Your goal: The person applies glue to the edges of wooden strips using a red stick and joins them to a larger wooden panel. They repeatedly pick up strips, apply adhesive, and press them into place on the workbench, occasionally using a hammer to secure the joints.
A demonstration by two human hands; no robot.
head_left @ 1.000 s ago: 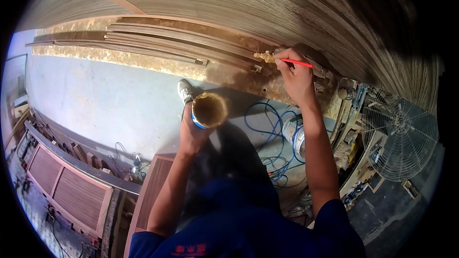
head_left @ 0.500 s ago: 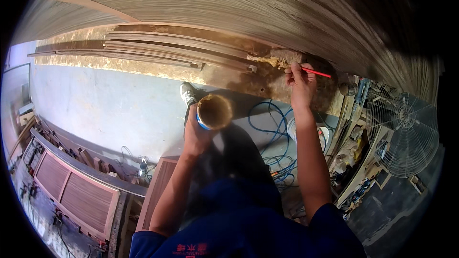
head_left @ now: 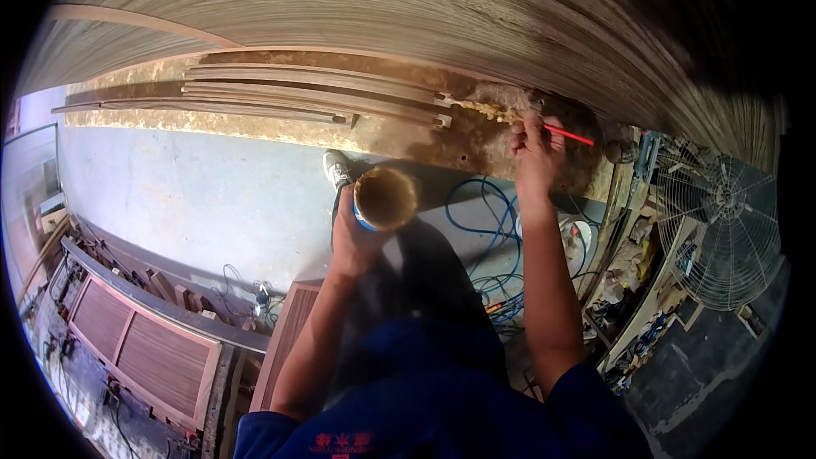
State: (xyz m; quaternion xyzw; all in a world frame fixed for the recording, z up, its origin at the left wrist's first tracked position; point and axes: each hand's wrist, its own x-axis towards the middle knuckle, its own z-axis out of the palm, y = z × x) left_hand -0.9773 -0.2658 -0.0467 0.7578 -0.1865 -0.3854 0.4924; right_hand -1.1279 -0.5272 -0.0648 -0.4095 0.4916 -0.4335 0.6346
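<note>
My left hand [head_left: 350,246] is closed round the side of an open can [head_left: 385,199], whose rim and inner wall are caked with yellowish-brown glue-like stuff. In my right hand [head_left: 539,153] is a thin brush with a red handle [head_left: 571,133], pinched between the fingers. Its other end, thickly crusted with the same yellowish stuff [head_left: 495,110], points left. That end lies close to the ends of several long, narrow wood strips [head_left: 314,89]; whether it touches them I cannot tell. The strips lie side by side on a stained workbench board [head_left: 501,153].
A large wood-grain panel [head_left: 382,0] stretches across the far side. Blue hose [head_left: 476,225] coils on the floor beside a white bucket [head_left: 580,242]. At right stands a wire-caged fan [head_left: 722,200] by clutter. A framed wood panel [head_left: 161,348] lies at lower left.
My right hand and the brush have shifted slightly right and nearer. The can stays in my left hand at nearly the same place. The whole view has moved a little.
</note>
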